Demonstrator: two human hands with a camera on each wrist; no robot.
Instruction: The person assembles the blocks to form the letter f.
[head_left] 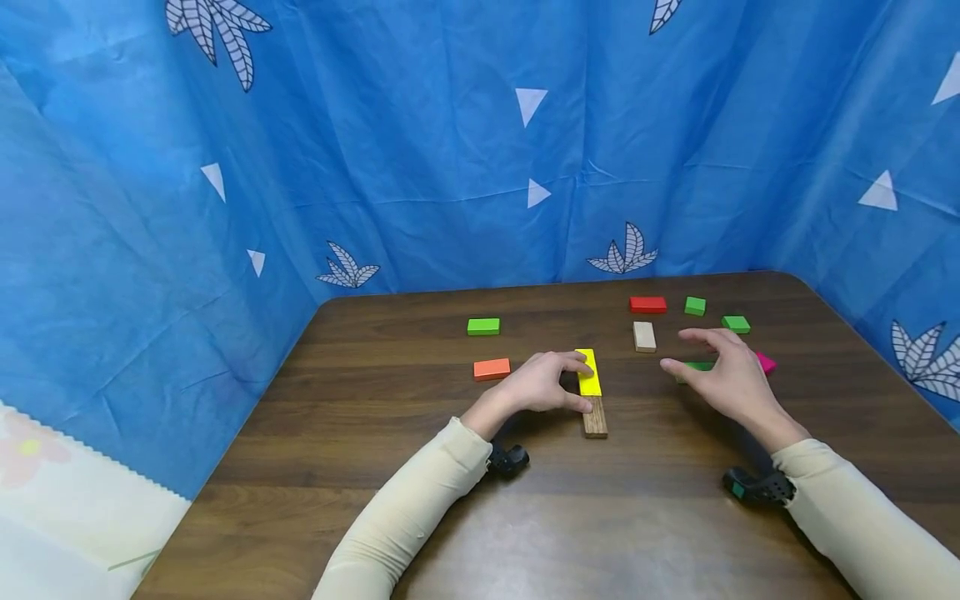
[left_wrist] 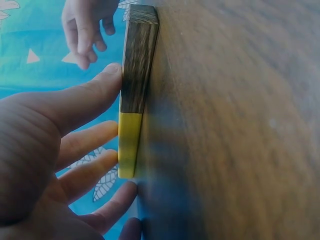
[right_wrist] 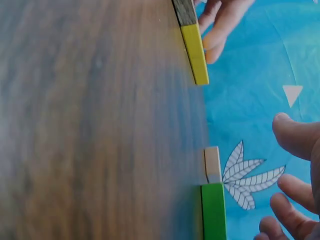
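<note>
A yellow block point(head_left: 590, 384) and a dark wood-grain block point(head_left: 596, 423) lie end to end, forming one straight strip. Over this strip is my left hand point(head_left: 542, 383), thumb tip at the top face of the wood-grain block and fingertips at the yellow one. In the left wrist view its fingers point(left_wrist: 87, 172) are spread and loosely extended. My right hand point(head_left: 726, 379) hovers above a green block point(head_left: 701, 366), thumb and fingers apart with nothing between them. A pink block point(head_left: 766, 363) shows partly behind that hand. The right wrist view has the green block point(right_wrist: 214, 212) below the fingers.
A pale wood block point(head_left: 643, 337), a red block point(head_left: 648, 305) and two small green blocks point(head_left: 695, 306) lie toward the back right. Left of the strip are an orange block point(head_left: 491, 369) and a light green block point(head_left: 483, 327). A blue curtain point(head_left: 465, 167) encloses the brown table point(head_left: 360, 400).
</note>
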